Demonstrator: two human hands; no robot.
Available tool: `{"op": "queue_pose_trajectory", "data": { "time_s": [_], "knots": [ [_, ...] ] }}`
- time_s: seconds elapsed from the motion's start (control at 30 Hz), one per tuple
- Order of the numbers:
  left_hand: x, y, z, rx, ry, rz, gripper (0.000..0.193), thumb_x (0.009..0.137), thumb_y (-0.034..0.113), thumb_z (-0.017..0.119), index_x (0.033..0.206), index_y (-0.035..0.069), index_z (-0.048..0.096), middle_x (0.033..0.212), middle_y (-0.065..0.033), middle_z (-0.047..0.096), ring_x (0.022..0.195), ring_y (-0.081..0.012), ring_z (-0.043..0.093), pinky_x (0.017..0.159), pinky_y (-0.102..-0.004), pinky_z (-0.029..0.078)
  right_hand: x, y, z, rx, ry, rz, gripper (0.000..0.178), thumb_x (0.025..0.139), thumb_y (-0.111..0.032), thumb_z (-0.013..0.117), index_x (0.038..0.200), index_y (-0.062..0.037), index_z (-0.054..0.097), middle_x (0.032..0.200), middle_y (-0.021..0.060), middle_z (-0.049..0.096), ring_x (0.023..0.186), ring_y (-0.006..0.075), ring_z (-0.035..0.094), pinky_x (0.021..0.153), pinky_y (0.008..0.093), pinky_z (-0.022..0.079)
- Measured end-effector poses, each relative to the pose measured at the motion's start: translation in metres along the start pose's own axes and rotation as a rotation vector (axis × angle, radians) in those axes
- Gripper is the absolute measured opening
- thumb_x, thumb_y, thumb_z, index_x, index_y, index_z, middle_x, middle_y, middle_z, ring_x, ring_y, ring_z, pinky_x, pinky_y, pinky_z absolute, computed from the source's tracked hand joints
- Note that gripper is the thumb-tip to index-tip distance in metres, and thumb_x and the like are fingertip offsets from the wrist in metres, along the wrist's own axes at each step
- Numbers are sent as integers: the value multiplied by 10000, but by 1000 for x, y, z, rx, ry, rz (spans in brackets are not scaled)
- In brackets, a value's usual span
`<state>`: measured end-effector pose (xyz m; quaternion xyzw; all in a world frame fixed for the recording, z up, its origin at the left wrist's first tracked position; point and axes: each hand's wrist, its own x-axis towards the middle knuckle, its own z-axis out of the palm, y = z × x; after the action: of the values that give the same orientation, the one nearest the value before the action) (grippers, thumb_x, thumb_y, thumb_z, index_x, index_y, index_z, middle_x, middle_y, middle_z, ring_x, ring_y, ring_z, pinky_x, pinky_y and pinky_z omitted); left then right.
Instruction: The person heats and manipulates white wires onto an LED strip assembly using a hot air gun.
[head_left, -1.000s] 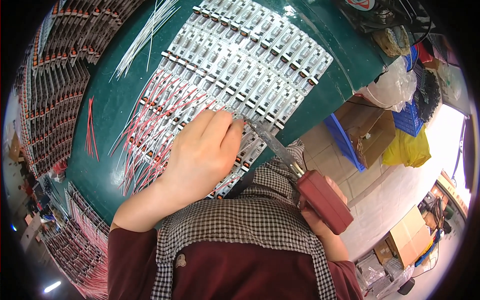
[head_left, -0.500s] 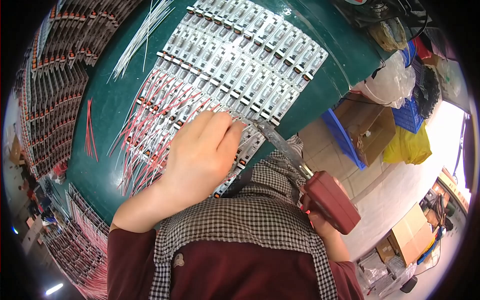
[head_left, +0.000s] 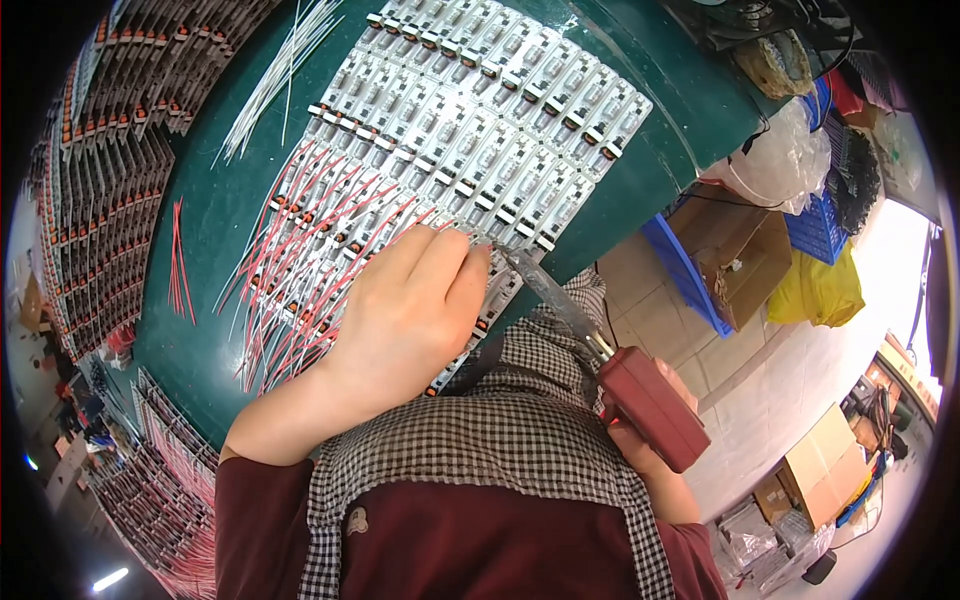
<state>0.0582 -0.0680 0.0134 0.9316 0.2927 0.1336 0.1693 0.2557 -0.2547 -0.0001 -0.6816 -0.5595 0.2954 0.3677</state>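
A panel of small white circuit boards (head_left: 450, 130), joined in rows with dark parts on them, lies on the green table. My left hand (head_left: 410, 305) rests over its near edge, fingers curled and pressed together; what they pinch is hidden beneath them. Thin red and white wires (head_left: 300, 270) fan out over the boards left of that hand. My right hand (head_left: 640, 445) is wrapped around a dark red soldering gun (head_left: 655, 408), partly hidden behind its body. The long tip of the gun reaches the boards right beside my left fingertips.
On the green table (head_left: 205, 260) lie a bundle of white wires (head_left: 285, 75) and a few red wires (head_left: 178, 265). Stacked board panels (head_left: 105, 230) stand at the left. Right of the table are a cardboard box (head_left: 745, 245), a blue crate (head_left: 818, 235) and a yellow bag (head_left: 822, 290).
The soldering gun has shifted slightly left, its tip staying by my left fingertips. My left hand has moved very little, and the board panel has slid slightly left.
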Motion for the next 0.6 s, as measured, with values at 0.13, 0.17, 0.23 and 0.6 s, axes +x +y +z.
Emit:
{"op": "queue_pose_trajectory", "data": {
  "time_s": [0.13, 0.17, 0.23, 0.6],
  "knots": [
    [0, 1, 0, 21, -22, 4, 263, 647, -10, 601, 909, -23, 616, 771, -76, 486, 674, -221, 509, 559, -318, 425, 1, 4, -1, 182, 26, -64, 337, 772, -228, 669, 1008, -11, 566, 851, 91, 604, 656, 194, 573, 551, 307, 444],
    [0, 1, -1, 21, -21, 6, 263, 647, -10, 601, 909, -23, 616, 771, -76, 486, 674, -221, 509, 559, -318, 425, -8, 8, -2, 181, 27, -64, 337, 772, -228, 669, 1008, -11, 566, 851, 91, 604, 656, 194, 573, 551, 307, 444],
    [1, 2, -1, 32, -36, 9, 267, 649, -7, 596, 915, -22, 615, 777, -78, 488, 676, -221, 509, 558, -319, 426, -30, 16, -2, 362, 8, 262, 693, 694, -270, 784, 1195, 87, 464, 828, 111, 655, 704, 231, 659, 613, 290, 523],
    [1, -1, 2, 108, 26, 92, 175, 676, 30, 600, 838, -33, 592, 755, -57, 465, 667, -177, 493, 534, -280, 441, -19, 11, 3, 256, -40, 203, 659, 703, -432, 753, 1082, 45, 501, 846, 66, 621, 574, 115, 542, 530, 215, 424]
  ]
}}
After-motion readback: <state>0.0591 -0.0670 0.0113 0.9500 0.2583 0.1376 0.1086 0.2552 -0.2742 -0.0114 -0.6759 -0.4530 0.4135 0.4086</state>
